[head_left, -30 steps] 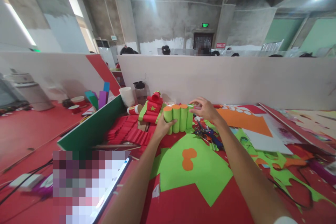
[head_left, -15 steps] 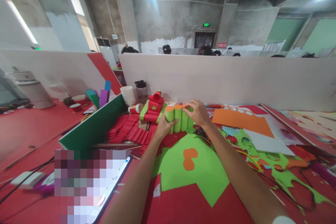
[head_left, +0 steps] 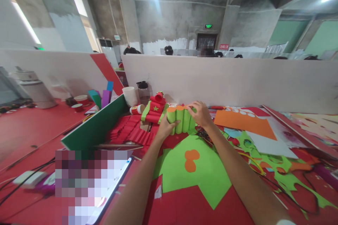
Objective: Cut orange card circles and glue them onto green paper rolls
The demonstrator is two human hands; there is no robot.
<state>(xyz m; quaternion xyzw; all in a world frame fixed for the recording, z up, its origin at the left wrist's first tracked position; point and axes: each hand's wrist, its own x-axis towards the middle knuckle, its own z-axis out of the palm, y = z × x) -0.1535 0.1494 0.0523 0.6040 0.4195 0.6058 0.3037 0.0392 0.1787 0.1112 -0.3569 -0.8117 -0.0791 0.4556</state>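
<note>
A row of upright green paper tubes (head_left: 180, 121) stands between my hands, with orange discs on the tops of the left ones. My left hand (head_left: 167, 126) grips the row from its left side, thumb across the front. At the top of the right-hand tubes, the fingers of my right hand (head_left: 200, 113) are pinched together; whatever is between them is too small to make out. In front lies a green sheet (head_left: 182, 179) with a cut edge, and loose orange paper discs (head_left: 191, 160) rest on it.
Left of the tubes are folded red paper strips (head_left: 126, 128), a red-and-green paper model (head_left: 155, 107) and a green board (head_left: 92, 126). A tablet (head_left: 113, 182) lies nearer. On the right are an orange sheet (head_left: 244, 123), green scraps (head_left: 287, 182) and a yellow ring (head_left: 253, 161).
Hardly anything differs. My right hand's fingers have shifted very slightly at the tube tops, while my left hand keeps its grip. The whole view has moved a little.
</note>
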